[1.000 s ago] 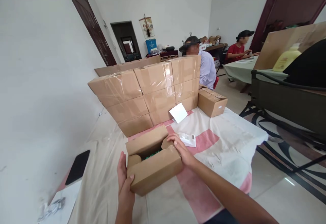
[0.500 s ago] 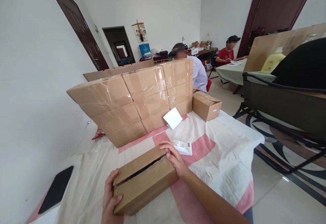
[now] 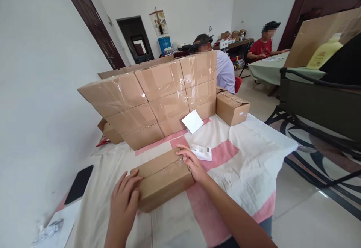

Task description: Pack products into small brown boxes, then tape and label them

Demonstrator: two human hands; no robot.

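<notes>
A small closed cardboard box point(image 3: 165, 182) lies on the cloth-covered table in front of me, its two top flaps meeting along a seam. My left hand point(image 3: 125, 191) holds the box's left end, fingertips over the top edge and thumb along the near side. At the other end, my right hand point(image 3: 191, 163) grips the right corner, with fingers bent over the top by the seam. A shiny strip like clear tape shows on the top near the right fingers. Just beyond that hand sits a white tape dispenser point(image 3: 201, 152).
A wall of taped cardboard boxes point(image 3: 158, 101) stands across the table, with a white card point(image 3: 193, 121) leaning before it. Another carton point(image 3: 232, 109) is at the back right. A black flat object point(image 3: 79, 184) lies left. Two people sit beyond; a folding chair point(image 3: 318, 109) stands right.
The dark gap between the box's flaps has closed. My left hand has shifted up from the side onto the top edge; my right hand stays at the right end.
</notes>
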